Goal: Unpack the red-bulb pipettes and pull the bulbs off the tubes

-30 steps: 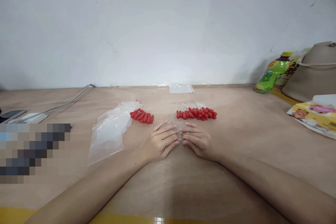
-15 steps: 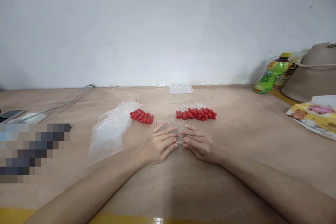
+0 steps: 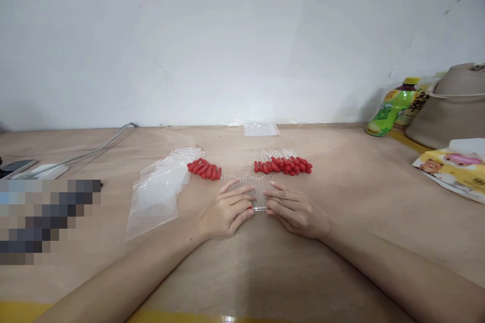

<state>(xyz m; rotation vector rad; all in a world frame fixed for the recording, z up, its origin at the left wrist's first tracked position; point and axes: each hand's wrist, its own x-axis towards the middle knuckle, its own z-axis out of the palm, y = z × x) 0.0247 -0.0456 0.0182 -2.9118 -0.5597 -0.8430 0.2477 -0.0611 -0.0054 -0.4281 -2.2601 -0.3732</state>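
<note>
Tubes (image 3: 259, 191) apparently being evened up

Head view: row lies mid-worktop (image 3: 359, 176), in from the near edge. Left hand (image 3: 229, 210) and right hand (image 3: 297, 210) flank it, fingers slightly parted over the glass; grip can't be told. Next calls for light, even pressure.

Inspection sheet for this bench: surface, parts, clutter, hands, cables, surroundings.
Surface: brown tabletop, yellow strip along the near edge.
Job's things: row of clear tubes under the hands; red bulbs beyond, to the left; red-ended sticks beyond, to the right; overlapping clear bags at left.
Clutter: green bottle, yellow packet, beige container at right; dark flat device at far left; left patch pixelated, unreadable.
Hands: left hand and right hand both on the tubes; grip unclear.
Cables: grey cable, back left.
Surroundings: pale wall behind.
</note>
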